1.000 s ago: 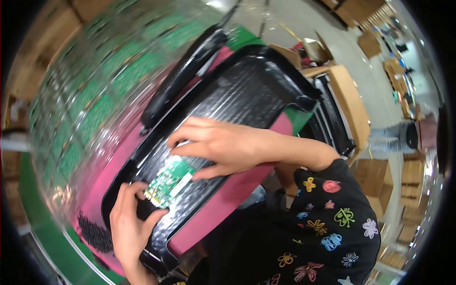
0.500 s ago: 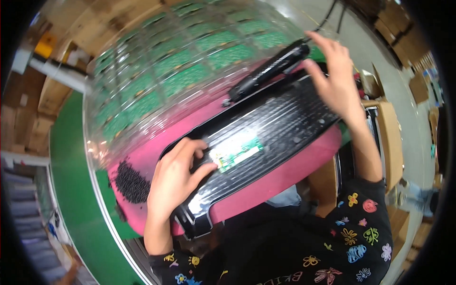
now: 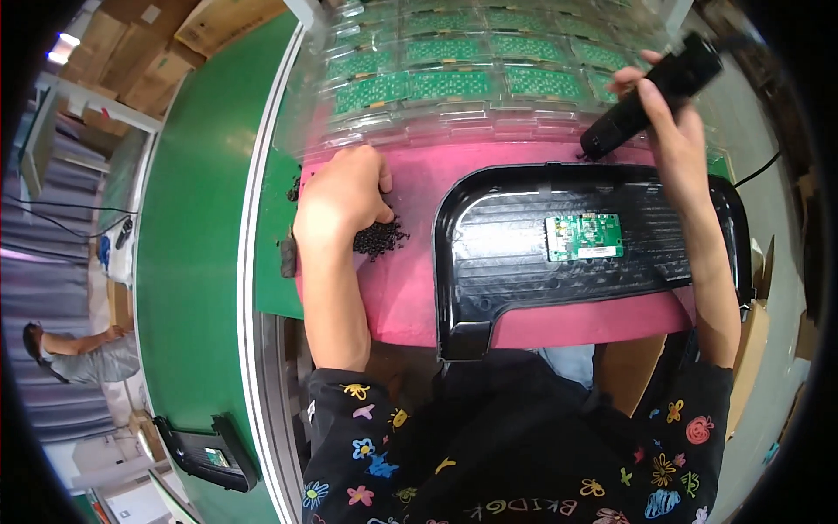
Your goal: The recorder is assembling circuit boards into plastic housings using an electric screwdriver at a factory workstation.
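My right hand [image 3: 672,131] is wrapped around a black electric screwdriver [image 3: 650,96], its tip slanting down to the pink mat above the tray-like black plastic housing [image 3: 515,284]. On that housing lies a green circuit board [image 3: 585,237] with a white label strip. At the left of the mat, my left hand [image 3: 349,196] rests over a pile of small black screws [image 3: 377,240]. Its fingers are curled down into the pile; whatever sits between the tips is hidden.
Clear plastic trays [image 3: 419,109] of green circuit boards stand beyond the pink mat [image 3: 410,301]. A dark grey stub [image 3: 287,258] lies by its left edge. Another black housing [image 3: 209,454] with a board is on the green table [image 3: 201,262]. A person [image 3: 83,349] is at far left.
My left hand has left the circuit board and gone to the screw pile. My right hand has taken hold of the screwdriver and raised its rear end. The view has turned.
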`<state>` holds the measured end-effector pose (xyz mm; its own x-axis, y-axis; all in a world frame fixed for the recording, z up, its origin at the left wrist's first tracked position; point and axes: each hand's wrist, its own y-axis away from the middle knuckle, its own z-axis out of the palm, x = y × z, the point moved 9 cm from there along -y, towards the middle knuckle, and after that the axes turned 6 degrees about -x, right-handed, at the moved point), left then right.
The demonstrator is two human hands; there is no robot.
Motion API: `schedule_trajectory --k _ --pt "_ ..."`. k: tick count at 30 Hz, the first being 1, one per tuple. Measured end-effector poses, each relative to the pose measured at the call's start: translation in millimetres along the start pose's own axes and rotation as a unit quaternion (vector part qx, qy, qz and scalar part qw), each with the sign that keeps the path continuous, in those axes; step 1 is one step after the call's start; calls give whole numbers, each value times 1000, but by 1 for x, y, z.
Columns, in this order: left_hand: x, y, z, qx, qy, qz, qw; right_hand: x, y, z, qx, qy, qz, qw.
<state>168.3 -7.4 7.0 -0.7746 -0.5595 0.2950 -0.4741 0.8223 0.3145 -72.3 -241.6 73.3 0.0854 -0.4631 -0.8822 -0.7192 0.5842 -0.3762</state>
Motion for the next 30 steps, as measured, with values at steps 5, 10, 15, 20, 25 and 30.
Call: schedule_trajectory --k 5,10,15,20,25,30 --pt "-4 -6 3 14 7 -65 998 5 -2 22 6 -193 21 981" --pt "6 3 -13 50 37 -28 998 -30 7 10 -9 -392 -62 918" --pt "98 23 -36 141 237 301 913 -39 29 15 -11 -486 -52 873" --pt "137 24 -8 106 358 350 859 -43 39 30 -57 -552 -53 830" --pt "140 6 27 -91 598 243 758 -51 42 25 -82 -546 -91 829" --pt "134 5 32 -47 576 246 778 -57 44 28 -128 -545 -122 819"
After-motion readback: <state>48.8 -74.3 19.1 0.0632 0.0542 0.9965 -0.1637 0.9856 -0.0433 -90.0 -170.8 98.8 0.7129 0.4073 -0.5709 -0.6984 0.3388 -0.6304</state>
